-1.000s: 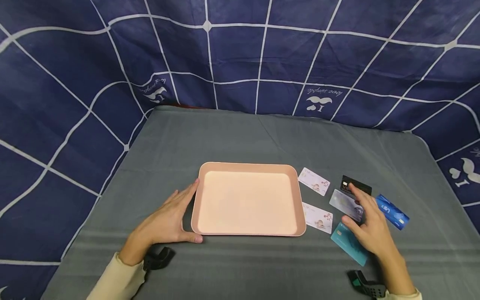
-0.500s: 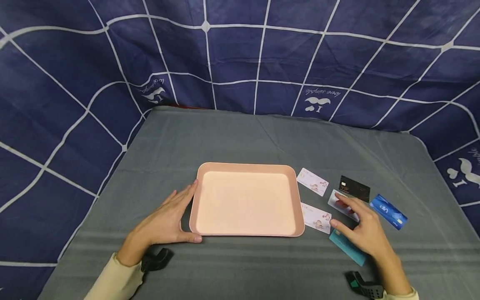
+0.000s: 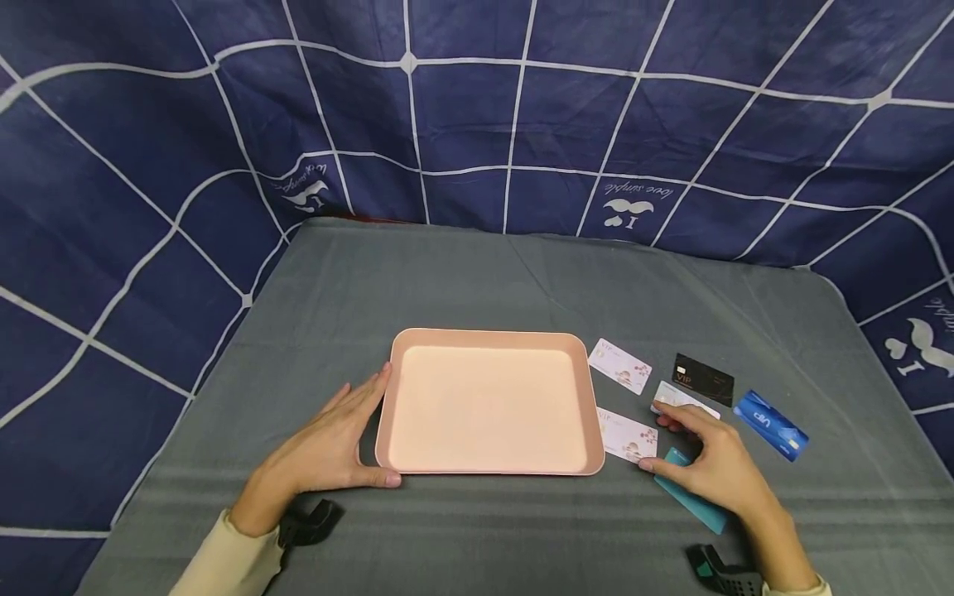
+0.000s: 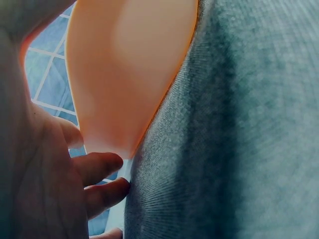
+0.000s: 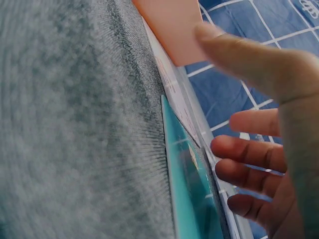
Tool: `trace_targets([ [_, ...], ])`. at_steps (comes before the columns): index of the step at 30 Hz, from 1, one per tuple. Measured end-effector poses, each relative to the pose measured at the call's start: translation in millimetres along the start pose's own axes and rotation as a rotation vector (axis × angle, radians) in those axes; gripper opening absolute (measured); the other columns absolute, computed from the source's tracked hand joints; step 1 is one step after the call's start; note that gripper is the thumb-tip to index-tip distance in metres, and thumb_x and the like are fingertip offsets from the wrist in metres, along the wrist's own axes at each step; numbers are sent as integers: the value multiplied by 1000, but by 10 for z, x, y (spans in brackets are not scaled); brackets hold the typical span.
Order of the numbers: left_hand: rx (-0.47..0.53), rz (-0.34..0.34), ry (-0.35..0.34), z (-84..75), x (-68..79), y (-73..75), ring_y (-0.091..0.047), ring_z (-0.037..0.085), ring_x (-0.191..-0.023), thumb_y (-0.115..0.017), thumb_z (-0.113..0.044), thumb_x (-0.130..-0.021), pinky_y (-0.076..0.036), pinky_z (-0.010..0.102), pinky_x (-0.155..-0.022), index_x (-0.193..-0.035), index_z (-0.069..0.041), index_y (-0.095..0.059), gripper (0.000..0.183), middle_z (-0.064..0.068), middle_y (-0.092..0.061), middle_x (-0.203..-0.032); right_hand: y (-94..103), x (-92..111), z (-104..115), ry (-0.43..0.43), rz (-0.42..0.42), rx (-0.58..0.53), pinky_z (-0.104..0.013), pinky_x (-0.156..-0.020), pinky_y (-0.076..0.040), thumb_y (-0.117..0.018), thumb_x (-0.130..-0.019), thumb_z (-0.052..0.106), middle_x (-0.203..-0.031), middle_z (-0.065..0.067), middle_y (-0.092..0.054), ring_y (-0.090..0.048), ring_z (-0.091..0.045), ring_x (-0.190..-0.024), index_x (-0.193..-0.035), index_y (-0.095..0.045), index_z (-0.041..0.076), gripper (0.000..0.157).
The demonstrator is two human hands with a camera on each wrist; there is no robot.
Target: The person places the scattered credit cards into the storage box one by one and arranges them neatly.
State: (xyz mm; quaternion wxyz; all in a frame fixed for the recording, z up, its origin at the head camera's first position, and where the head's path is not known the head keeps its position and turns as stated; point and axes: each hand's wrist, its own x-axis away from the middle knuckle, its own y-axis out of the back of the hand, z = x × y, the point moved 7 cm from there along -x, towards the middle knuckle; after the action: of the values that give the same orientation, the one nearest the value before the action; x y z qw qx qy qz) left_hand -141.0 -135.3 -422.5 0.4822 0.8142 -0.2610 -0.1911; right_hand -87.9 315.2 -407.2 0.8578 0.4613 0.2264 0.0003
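Note:
My left hand (image 3: 328,443) rests at the left side of a shallow pink tray (image 3: 488,406), fingers straight along the rim and thumb at its front left corner. My right hand (image 3: 719,468) hovers low over a group of cards, thumb and fingers apart with nothing between them. Its thumb tip overlaps the edge of a floral white VIP card (image 3: 626,434). Under the index finger a silvery card (image 3: 671,396) is partly hidden. Below the palm lies a teal card (image 3: 696,505), also partly covered; the right wrist view shows this teal card (image 5: 182,174) beneath the curled fingertips.
A second floral VIP card (image 3: 620,367) lies by the tray's right corner. Behind the right hand are a black VIP card (image 3: 704,379) and a blue card (image 3: 771,425). Grey cloth (image 3: 462,281) covers the table, with a navy grid curtain (image 3: 469,108) around it.
My right hand has moved left and slightly toward me, from beside the black card to over the silvery and teal cards near the tray. The left hand stays at the tray.

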Motion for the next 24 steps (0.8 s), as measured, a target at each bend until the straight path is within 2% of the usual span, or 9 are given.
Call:
trace_targets([
  [6, -5, -13, -4, 4, 12, -7, -34, 39, -141, -75, -72, -68, -22, 65, -110, -159, -7, -3, 133, 20, -24, -159, -65, 21, -19, -8, 72, 68, -6, -82, -36, -99, -51, 37, -107, -3, -68, -60, -14, -91, -121, -70, 6, 82],
  [15, 1, 8, 17, 0, 7, -8, -30, 34, -144, -76, -72, -67, -19, 62, -113, -159, -8, -3, 134, 17, -20, -161, -81, -19, 24, 47, 78, 16, -9, -76, -35, -99, -50, 30, -99, 3, -62, -54, -9, -84, -108, -75, 2, 68],
  [24, -9, -13, -4, -10, 19, 0, -32, 35, -143, -76, -71, -69, -21, 64, -111, -159, -6, -5, 131, 18, -22, -161, -95, -14, 18, 39, 54, 2, -8, -76, -36, -99, -51, 24, -95, 6, -60, -54, -8, -82, -99, -77, 4, 56],
])
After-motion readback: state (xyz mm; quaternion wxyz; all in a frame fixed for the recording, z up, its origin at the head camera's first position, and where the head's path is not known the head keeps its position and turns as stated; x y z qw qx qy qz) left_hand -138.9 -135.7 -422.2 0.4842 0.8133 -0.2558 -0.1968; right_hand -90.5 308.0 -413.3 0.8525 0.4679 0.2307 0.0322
